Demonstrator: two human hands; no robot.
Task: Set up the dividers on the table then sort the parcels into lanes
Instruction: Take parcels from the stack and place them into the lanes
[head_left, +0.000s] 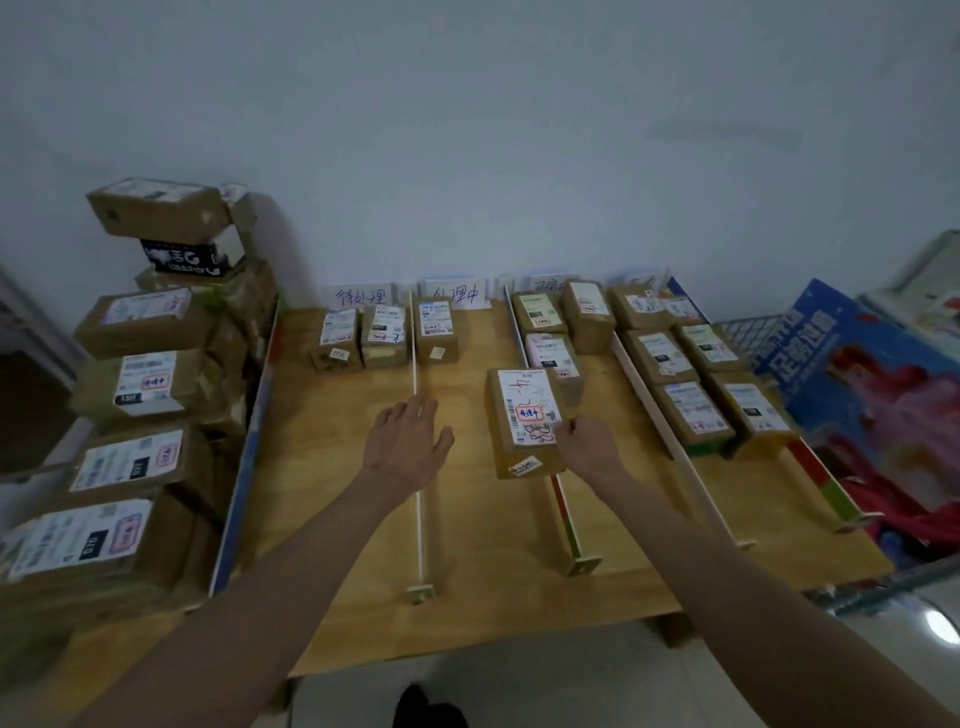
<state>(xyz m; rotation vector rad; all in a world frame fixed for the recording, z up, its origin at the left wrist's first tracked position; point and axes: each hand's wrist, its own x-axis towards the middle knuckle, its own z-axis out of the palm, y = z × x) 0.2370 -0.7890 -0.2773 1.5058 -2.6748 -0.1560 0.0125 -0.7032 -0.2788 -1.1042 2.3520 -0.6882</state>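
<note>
My right hand (584, 441) grips a brown labelled parcel (522, 421) at its right side, holding it above the second lane near the coloured divider (563, 506). My left hand (410, 436) hovers with spread fingers over the white divider (420, 499). Upright dividers split the wooden table (488, 587) into lanes. Two parcels (358, 338) lie at the back of the first lane, one parcel (436, 330) in the second, three parcels (558, 322) in the third and several parcels (696, 374) in the fourth. Handwritten label cards (454, 293) stand along the wall.
A tall pile of unsorted parcels (135, 389) fills the left side beyond the blue-edged divider (244, 457). At the right lie a blue printed box (862, 374) and a wire basket (737, 332). The table's front edge is near me.
</note>
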